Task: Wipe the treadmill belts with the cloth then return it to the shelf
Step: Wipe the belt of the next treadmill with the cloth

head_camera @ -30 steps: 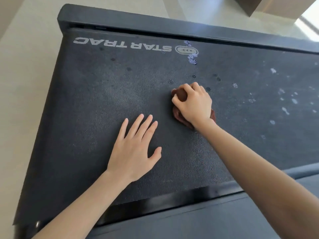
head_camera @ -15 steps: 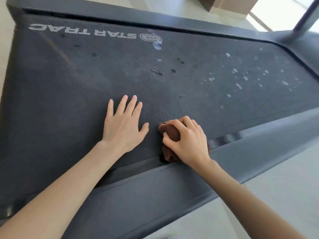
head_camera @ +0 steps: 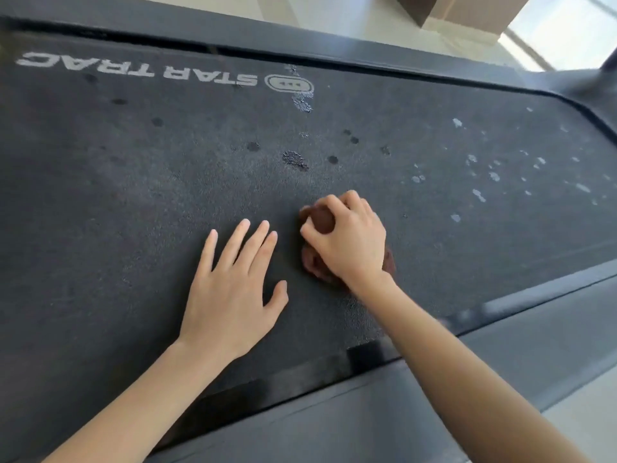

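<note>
Belt: a dark, textured treadmill belt [head_camera: 133,195] is seen filling most of the view, with white "STAR TRAC" lettering [head_camera: 133,70] printed upside down near its far edge.
Marks: dark wet spots [head_camera: 293,160] are scattered about the belt's middle, and pale specks [head_camera: 477,195] are spread over its right part.
Cloth: a crumpled brown cloth [head_camera: 322,220] is pressed onto the belt near its middle, just beside the left grip.
Right grip: the right grip [head_camera: 350,242] is curled round the cloth, knuckles up, so most of the cloth is hidden beneath it.
Left grip: the left grip [head_camera: 230,289] is laid flat on the belt, fingers straight and slightly spread, with nothing held.
Rails: the belt is bordered by a near side rail [head_camera: 367,412] and a far side rail [head_camera: 233,31], both dark.
Room: a pale floor [head_camera: 334,11] is seen beyond the far rail. A brown block [head_camera: 467,15] is cut off at the top edge, and bright daylight [head_camera: 567,31] is seen in the top right corner.
</note>
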The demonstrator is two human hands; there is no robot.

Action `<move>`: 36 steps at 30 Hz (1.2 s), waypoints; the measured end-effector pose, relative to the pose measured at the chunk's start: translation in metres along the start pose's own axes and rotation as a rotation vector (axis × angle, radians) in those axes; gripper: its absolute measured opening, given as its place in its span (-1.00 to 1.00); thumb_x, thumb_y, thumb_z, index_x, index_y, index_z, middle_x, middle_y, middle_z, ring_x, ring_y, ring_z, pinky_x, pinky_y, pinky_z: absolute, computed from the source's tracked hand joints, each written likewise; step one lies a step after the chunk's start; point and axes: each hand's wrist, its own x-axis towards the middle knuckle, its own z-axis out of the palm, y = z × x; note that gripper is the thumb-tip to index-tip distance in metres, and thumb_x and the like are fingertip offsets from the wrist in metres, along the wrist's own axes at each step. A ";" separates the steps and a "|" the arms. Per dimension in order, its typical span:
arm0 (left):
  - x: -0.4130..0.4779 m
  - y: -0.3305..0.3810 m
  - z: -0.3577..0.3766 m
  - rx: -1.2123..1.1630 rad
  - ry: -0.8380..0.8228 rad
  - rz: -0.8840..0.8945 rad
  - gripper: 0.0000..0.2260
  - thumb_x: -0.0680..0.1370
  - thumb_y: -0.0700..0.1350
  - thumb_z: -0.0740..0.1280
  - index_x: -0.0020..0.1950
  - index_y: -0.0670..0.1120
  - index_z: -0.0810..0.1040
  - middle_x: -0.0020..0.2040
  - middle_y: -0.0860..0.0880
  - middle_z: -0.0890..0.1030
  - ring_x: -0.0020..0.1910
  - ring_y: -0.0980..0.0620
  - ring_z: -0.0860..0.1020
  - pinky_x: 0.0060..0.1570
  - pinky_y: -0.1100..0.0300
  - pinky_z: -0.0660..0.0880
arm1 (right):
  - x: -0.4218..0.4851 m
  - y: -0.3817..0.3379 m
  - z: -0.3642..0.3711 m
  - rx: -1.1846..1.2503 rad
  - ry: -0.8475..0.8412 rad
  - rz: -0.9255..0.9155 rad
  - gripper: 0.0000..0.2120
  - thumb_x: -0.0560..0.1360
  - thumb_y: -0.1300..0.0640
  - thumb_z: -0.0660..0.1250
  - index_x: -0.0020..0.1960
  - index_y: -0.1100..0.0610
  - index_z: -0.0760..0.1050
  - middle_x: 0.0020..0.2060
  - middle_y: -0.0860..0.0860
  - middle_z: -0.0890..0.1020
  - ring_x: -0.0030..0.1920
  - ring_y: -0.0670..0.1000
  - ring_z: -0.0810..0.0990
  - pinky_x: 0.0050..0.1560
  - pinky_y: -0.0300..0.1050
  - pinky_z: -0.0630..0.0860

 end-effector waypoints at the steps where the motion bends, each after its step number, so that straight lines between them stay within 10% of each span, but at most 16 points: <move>1: 0.000 0.001 0.000 0.000 -0.012 -0.015 -0.41 0.51 0.15 0.00 0.46 -0.12 0.30 0.49 -0.04 0.28 0.49 -0.05 0.17 0.42 -0.18 0.14 | 0.026 0.006 0.006 -0.037 -0.017 0.035 -0.72 0.40 -0.14 0.30 -0.03 0.04 0.56 -0.11 0.05 0.52 -0.03 0.15 0.50 -0.08 -0.02 0.41; 16: 0.007 0.025 -0.003 -0.004 -0.053 0.003 -0.45 0.55 0.15 0.11 0.48 -0.10 0.27 0.51 -0.06 0.22 0.51 -0.12 0.09 0.43 -0.20 0.01 | -0.101 0.031 -0.051 -0.095 -0.057 -0.044 -0.66 0.41 -0.24 0.22 0.08 -0.13 0.56 0.00 -0.05 0.52 -0.06 0.10 0.46 -0.10 -0.03 0.43; 30: 0.034 0.034 0.008 -0.020 -0.096 0.068 -0.46 0.53 0.20 0.04 0.48 0.05 0.27 0.50 0.10 0.22 0.51 0.07 0.09 0.45 -0.12 0.09 | 0.107 0.099 0.018 -0.031 -0.038 0.035 -0.70 0.44 -0.13 0.29 0.09 0.00 0.54 0.01 0.07 0.47 0.08 0.16 0.42 -0.13 -0.07 0.31; 36: 0.035 0.039 0.000 0.065 -0.146 0.065 -0.46 0.54 0.19 0.02 0.48 0.03 0.26 0.50 0.09 0.21 0.51 0.05 0.10 0.46 -0.09 0.09 | 0.048 0.095 -0.011 0.045 -0.108 -0.097 -0.71 0.42 -0.12 0.31 0.06 -0.02 0.57 -0.03 0.04 0.50 -0.05 0.15 0.44 -0.11 -0.05 0.36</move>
